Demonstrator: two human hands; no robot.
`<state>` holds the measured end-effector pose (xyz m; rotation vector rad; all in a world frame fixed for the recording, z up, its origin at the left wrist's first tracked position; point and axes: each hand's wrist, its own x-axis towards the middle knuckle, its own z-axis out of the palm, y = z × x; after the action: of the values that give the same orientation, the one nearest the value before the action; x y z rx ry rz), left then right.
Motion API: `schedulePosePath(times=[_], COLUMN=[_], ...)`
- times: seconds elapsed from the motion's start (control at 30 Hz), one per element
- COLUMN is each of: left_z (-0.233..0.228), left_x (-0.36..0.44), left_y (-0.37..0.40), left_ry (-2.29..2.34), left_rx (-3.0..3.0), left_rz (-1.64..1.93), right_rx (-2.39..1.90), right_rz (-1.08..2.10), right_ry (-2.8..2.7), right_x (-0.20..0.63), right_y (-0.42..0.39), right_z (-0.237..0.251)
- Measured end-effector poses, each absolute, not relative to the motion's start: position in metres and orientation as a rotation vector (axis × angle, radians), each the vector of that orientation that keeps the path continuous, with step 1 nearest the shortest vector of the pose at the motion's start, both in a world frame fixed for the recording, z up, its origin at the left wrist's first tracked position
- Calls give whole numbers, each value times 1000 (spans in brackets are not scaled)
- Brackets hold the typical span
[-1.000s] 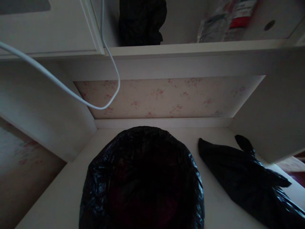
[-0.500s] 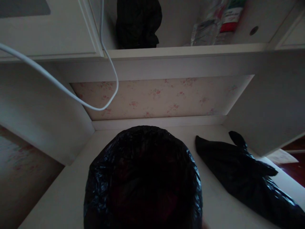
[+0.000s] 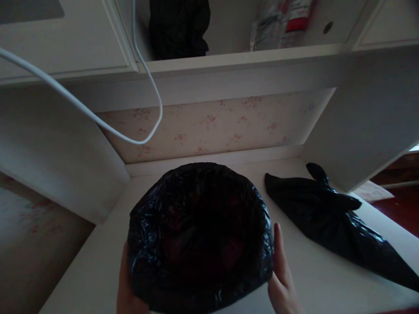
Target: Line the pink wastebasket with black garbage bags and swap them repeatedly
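A round trash can (image 3: 145, 248) lined with a shiny black bag fills the lower middle of the view, its wide mouth facing me. The liner is folded out over the rim, and the inside is dark with faint reddish patches. My left hand (image 3: 128, 285) grips the can's left side, its fingers partly hidden behind the liner. On the opposite side my right hand (image 3: 282, 277) presses against the can, one finger pointing up along the wall. To the right, a knotted black plastic bag (image 3: 324, 218) lies on the white surface (image 3: 248, 301).
A white cable (image 3: 77, 104) hangs in a loop at the upper left. The shelf (image 3: 229, 61) above holds a dark bag (image 3: 178, 30) and clear plastic bottles (image 3: 270, 32), one with a red and white label. White panels stand left and right of the flowered wallpaper (image 3: 216, 126).
The trash can sits slightly lower and its near rim now shows. Both my hands have come into view at its sides. The surroundings have shifted a little left and up.
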<state>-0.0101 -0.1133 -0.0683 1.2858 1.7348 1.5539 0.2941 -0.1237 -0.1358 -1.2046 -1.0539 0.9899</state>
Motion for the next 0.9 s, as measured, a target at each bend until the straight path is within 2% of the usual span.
schedulePosePath(times=[0.2, 0.37, 0.53, 0.7, 0.9], left_z=[-51, -63, -72, -56, -32], left_x=[-10, -28, -46, -51, -50], left_y=[-123, -121, -122, -122, -110], left_ry=[1732, 1601, 1516, 1515, 1738], left_rx=[1218, 1410, 1373, 1386, 1510], left_rz=[1627, 1668, 1599, 1530, 1393], right_rx=[-1165, -1083, -1055, -1136, -1104], right_rz=[930, 959, 1047, 1147, 1205], right_ry=[-967, -903, -909, -953, -1041], right_x=[283, 282, 296, 315, 313], right_y=[-122, -118, -116, -117, -112], right_z=[-98, -67, -67, -75, -45])
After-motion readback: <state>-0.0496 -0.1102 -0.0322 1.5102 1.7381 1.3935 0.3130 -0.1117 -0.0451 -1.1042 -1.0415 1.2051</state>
